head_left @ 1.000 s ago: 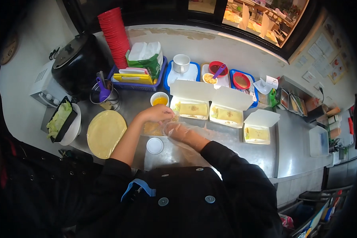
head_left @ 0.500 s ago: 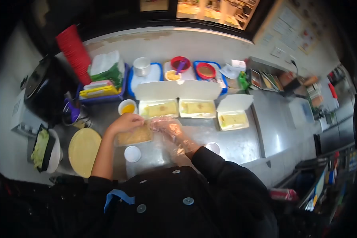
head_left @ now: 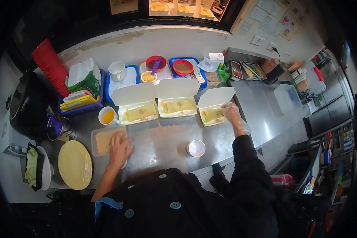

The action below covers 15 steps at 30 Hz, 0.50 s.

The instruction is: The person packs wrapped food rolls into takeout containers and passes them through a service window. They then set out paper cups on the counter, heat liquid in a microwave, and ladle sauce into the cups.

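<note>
My left hand (head_left: 119, 150), bare, rests at the right side of a clear plastic tub (head_left: 102, 143) of light-brown crumbs, its bent fingers apart. A white round lid or cup under that hand is mostly hidden. In a clear plastic glove, my right hand (head_left: 231, 112) is over the right end of a pale rolled wrap (head_left: 211, 115) in the rightmost open white carton (head_left: 219, 96). Its fingertips are pinched together; what they hold is too small to make out. Two more cartons with rolled wraps (head_left: 140, 112) (head_left: 178, 105) stand to the left, lids up.
A mug of yellow liquid (head_left: 108, 116), a stack of pale round wrappers (head_left: 75, 164) and a tray of lettuce (head_left: 31, 168) are at left. Red bowls (head_left: 183, 67) sit on blue trays behind the cartons. A small white cup (head_left: 196, 148) stands near the front edge.
My gloved right hand has moved from beside the crumb tub to the rightmost carton. My left hand has lowered and spread its fingers at the tub's side. The view has shifted.
</note>
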Each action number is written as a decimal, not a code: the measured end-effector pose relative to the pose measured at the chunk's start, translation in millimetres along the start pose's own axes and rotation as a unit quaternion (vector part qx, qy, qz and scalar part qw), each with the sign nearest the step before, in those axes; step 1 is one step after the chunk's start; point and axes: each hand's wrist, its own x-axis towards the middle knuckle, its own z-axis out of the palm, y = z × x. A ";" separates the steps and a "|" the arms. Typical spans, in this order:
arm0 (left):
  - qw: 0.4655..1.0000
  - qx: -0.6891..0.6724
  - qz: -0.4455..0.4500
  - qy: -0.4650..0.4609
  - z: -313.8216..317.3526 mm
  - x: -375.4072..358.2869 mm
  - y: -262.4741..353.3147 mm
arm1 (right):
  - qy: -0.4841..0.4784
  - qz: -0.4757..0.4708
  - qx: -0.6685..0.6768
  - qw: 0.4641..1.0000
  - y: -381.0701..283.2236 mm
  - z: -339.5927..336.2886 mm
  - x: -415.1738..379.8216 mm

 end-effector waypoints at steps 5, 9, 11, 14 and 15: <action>0.997 0.045 -0.047 0.037 -13.5 -11.0 -30.9 | 0.018 -0.011 -0.083 0.996 0.7 8.2 14.2; 0.996 0.056 -0.035 0.055 -22.2 -4.9 -48.2 | 0.058 -0.054 -0.146 0.986 31.0 31.7 48.6; 0.995 0.061 -0.038 0.064 -21.5 1.9 -56.0 | -0.016 -0.307 -0.265 0.914 53.0 32.3 67.4; 0.994 0.071 -0.041 0.078 -14.3 10.3 -62.8 | 0.009 -0.284 -0.153 0.947 52.3 25.8 60.4; 0.992 0.078 -0.045 0.085 -15.0 11.4 -65.5 | 0.033 -0.217 -0.168 0.961 50.2 24.5 56.0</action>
